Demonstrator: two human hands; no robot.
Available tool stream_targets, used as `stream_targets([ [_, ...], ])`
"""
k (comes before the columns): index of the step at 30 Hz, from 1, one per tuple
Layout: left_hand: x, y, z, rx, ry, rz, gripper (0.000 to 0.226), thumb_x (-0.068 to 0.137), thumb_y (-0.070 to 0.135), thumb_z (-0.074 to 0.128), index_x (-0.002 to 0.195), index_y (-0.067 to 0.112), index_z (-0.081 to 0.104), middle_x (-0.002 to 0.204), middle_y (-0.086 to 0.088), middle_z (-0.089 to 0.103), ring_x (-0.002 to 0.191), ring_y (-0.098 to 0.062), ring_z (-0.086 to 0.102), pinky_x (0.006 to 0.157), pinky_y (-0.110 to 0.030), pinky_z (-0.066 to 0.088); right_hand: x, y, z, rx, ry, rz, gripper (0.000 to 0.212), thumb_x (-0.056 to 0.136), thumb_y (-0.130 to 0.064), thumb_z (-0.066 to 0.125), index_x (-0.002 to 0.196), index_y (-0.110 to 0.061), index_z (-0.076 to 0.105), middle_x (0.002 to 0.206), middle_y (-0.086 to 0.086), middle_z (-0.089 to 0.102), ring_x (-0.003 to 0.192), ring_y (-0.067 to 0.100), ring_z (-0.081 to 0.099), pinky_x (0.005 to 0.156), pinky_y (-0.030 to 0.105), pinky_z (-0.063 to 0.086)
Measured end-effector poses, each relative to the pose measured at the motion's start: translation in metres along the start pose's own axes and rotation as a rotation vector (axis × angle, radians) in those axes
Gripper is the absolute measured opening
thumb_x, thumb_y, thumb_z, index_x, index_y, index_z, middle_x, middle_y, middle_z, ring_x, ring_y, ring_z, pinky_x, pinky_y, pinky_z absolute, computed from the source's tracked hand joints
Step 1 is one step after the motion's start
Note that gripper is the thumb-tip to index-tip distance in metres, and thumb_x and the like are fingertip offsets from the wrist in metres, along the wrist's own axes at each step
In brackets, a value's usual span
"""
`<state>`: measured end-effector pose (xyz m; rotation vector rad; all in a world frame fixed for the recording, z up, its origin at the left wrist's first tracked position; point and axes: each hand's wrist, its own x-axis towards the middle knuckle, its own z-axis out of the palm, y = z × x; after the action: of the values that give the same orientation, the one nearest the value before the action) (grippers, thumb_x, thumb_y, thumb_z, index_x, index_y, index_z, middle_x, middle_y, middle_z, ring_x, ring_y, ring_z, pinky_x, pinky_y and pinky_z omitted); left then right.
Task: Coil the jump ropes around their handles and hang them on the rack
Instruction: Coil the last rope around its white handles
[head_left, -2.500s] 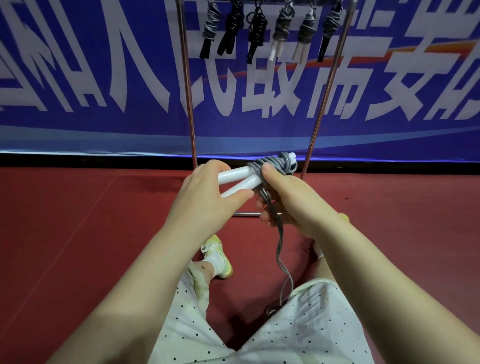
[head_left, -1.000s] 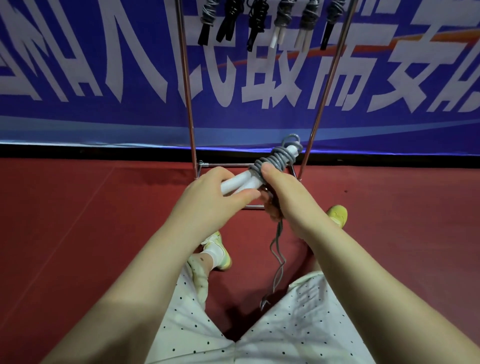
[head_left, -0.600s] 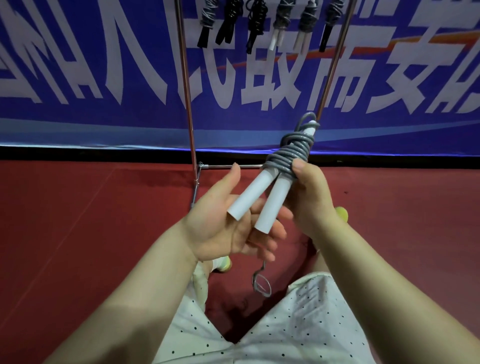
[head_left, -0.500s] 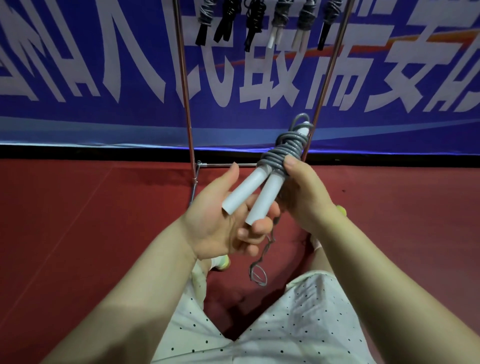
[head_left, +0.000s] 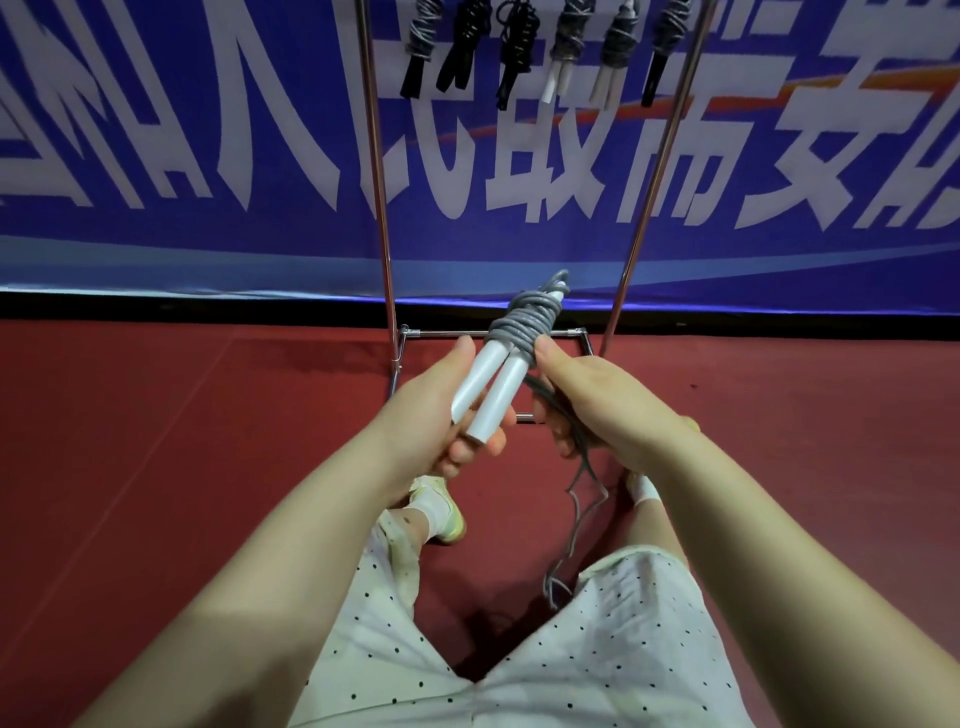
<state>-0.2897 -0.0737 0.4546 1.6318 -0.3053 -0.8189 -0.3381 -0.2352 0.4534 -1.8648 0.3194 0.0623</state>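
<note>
Two white handles (head_left: 488, 387) of a jump rope lie side by side, tilted up toward the rack, with grey rope (head_left: 524, 325) coiled around their far ends. My left hand (head_left: 439, 410) grips the handles from below, thumb on top. My right hand (head_left: 597, 400) holds the loose grey rope strand (head_left: 576, 499), which hangs down to the floor between my knees. The metal rack (head_left: 376, 171) stands just beyond, and several coiled ropes (head_left: 563, 47) hang from its top.
A red floor (head_left: 182, 441) stretches left and right. A blue banner (head_left: 156, 156) with white lettering runs behind the rack. The rack's base frame (head_left: 493, 333) lies on the floor. My knees in dotted white shorts (head_left: 597, 649) and a yellow shoe (head_left: 441, 512) are below.
The handles swung from lying across to pointing up toward the rack. My left hand opened briefly, then took hold of them again. The hanging tail of rope has got shorter as more was coiled on.
</note>
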Motion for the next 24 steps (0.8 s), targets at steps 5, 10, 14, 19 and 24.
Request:
stream_targets([
  [5,0.006,-0.001,0.0,0.278,0.222,0.034,0.065,0.092,0.062,0.026,0.077,0.013,0.065,0.068,-0.004,0.062,0.057,-0.016,0.043,0.061,-0.031,0.036,0.001,0.003,0.005,0.104,0.007,-0.024,0.054,0.097,-0.051,0.036,0.081,-0.008,0.064,0.056,0.002,0.052,0.044,0.015,0.051,0.051,0.026,0.044],
  [10,0.004,0.001,0.0,0.631,0.301,0.101,0.046,0.092,0.058,0.03,0.097,0.019,0.055,0.097,0.001,0.059,0.088,-0.018,0.053,0.075,-0.034,0.04,-0.004,0.002,0.01,0.244,-0.089,0.031,0.049,0.092,-0.057,0.04,0.089,-0.013,0.063,0.068,0.003,0.053,0.051,0.017,0.053,0.05,0.025,0.045],
  [14,0.002,0.001,0.004,0.718,0.404,0.194,0.031,0.083,0.054,0.049,0.101,0.03,0.048,0.098,0.011,0.05,0.09,-0.014,0.05,0.064,-0.03,0.033,-0.005,0.004,0.011,0.236,-0.084,0.056,0.05,0.09,-0.062,0.039,0.094,-0.019,0.064,0.073,0.005,0.056,0.051,0.021,0.057,0.051,0.027,0.044],
  [19,0.002,0.003,-0.005,0.718,0.426,0.315,0.031,0.077,0.046,0.064,0.098,0.031,0.047,0.095,0.011,0.049,0.082,-0.015,0.053,0.061,-0.03,0.035,-0.002,0.007,0.016,0.114,0.016,-0.044,0.051,0.096,-0.052,0.038,0.075,-0.008,0.054,0.058,0.005,0.047,0.043,0.015,0.041,0.04,0.02,0.027],
  [24,-0.002,0.008,-0.012,0.432,0.22,0.227,0.04,0.082,0.058,0.052,0.083,0.02,0.061,0.073,0.008,0.063,0.068,-0.014,0.056,0.071,-0.033,0.043,-0.003,0.011,0.013,0.161,0.034,-0.163,0.049,0.091,-0.057,0.041,0.059,-0.021,0.03,0.054,0.0,0.022,0.045,0.011,0.016,0.042,0.021,0.014],
])
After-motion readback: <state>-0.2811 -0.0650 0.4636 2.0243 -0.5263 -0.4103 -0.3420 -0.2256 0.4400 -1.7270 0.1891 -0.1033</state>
